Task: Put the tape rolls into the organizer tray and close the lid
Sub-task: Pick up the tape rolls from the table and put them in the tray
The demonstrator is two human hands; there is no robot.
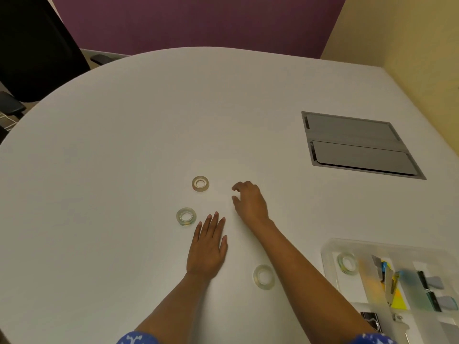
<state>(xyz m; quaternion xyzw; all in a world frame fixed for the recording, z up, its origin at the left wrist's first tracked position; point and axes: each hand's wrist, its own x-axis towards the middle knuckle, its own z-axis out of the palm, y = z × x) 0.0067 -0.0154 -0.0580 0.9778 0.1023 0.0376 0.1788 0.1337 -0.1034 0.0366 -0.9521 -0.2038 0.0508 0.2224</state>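
Three clear tape rolls lie on the white table: a far tape roll point(200, 183), a left tape roll point(186, 216) and a near tape roll point(263, 277). Another tape roll point(347, 263) sits in the left compartment of the translucent organizer tray point(325, 254) at the lower right. My left hand point(207, 247) rests flat on the table, fingers apart, just right of the left tape roll. My right hand point(249, 198) hovers to the right of the far tape roll, fingers curled and apart, holding nothing.
The tray's other compartments hold binder clips point(432, 281), sticky notes point(397, 297) and small office items. A grey cable hatch point(357, 145) is set into the table at the right. A black chair point(34, 45) stands beyond the table's far left edge.
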